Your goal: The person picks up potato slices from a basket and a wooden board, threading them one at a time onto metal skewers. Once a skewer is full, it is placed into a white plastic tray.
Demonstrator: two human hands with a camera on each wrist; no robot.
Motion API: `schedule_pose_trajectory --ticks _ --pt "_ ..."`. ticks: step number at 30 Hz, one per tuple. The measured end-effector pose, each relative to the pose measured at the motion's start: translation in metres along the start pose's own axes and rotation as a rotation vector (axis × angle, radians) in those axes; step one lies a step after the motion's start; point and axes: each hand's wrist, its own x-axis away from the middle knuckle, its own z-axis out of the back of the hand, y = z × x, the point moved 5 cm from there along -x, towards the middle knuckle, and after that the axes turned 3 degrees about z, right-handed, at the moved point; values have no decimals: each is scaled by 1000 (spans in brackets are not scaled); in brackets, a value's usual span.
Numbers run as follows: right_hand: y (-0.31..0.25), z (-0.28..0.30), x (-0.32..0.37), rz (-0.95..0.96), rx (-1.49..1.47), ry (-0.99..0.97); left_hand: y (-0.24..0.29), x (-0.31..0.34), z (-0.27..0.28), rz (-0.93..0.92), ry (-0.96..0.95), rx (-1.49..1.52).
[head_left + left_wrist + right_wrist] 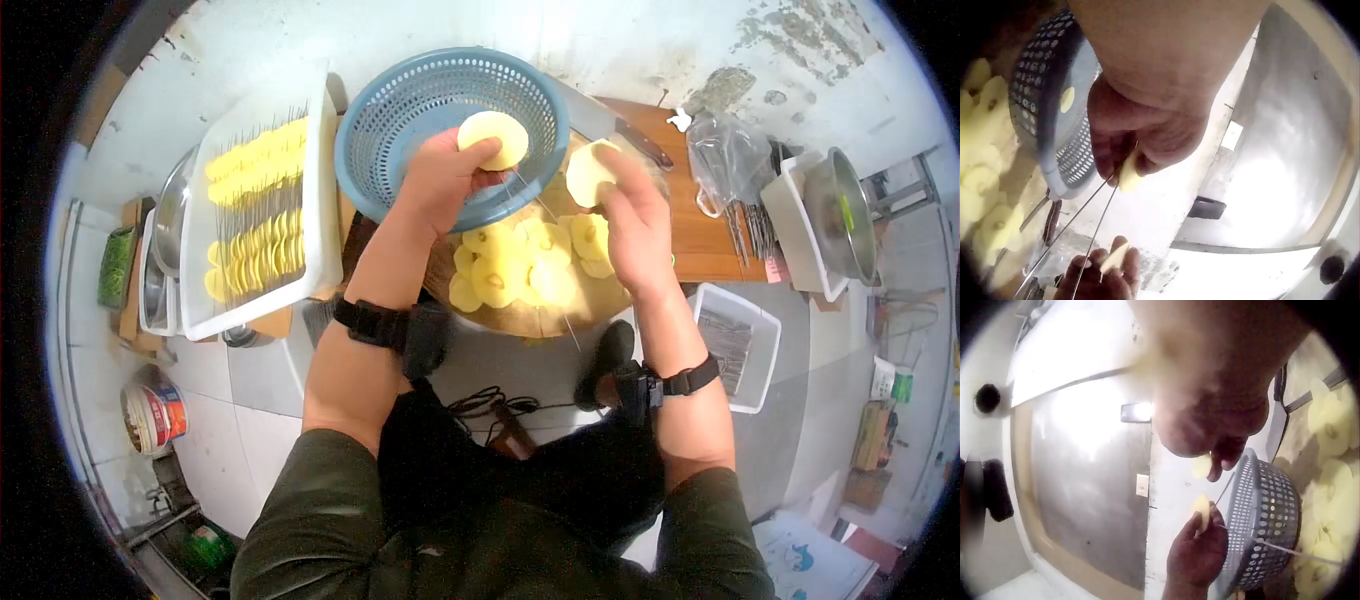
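Observation:
My left hand (437, 180) pinches a round, pale yellow potato slice (495, 138) over the blue perforated basket (360, 165). Two thin metal skewers (1095, 237) run out from that hand beside its slice in the left wrist view. In my right hand (640, 225), another potato slice (588, 174) is held between thumb and fingers, apart from the first and to its right. Below the hands, a pile of potato slices (495, 277) lies on a round wooden board (600, 302). One slice (1067, 100) shows inside the basket.
To the left stands a white tub (330, 190) with rows of skewered yellow slices (265, 255). A knife (645, 145) lies behind the board. Right of it are a plastic bag (725, 155), loose skewers (755, 235) and a metal bowl (842, 225). A white bin (755, 370) sits lower right.

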Motion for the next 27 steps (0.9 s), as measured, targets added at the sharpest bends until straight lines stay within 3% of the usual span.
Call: schedule_pose_trajectory --ticks 7,9,15,20,22,24,27 --pt "1 -16 -4 20 -38 77 -18 8 -33 64 -74 27" --pt "15 -13 -7 -61 43 84 -19 10 -36 59 -94 21" --pt "19 -15 -9 -50 273 185 -19 14 -39 34 -89 -37" --pt "29 -20 -7 -91 98 230 -19 16 -41 4 -51 -42" --pt "25 -24 -1 -133 64 215 -16 15 -38 0 -68 -67" --pt "28 -39 12 -293 -18 -82 -15 15 -35 -7 -76 -91" --pt "34 -32 18 -334 38 -72 -18 16 -40 -76 -142 -113"
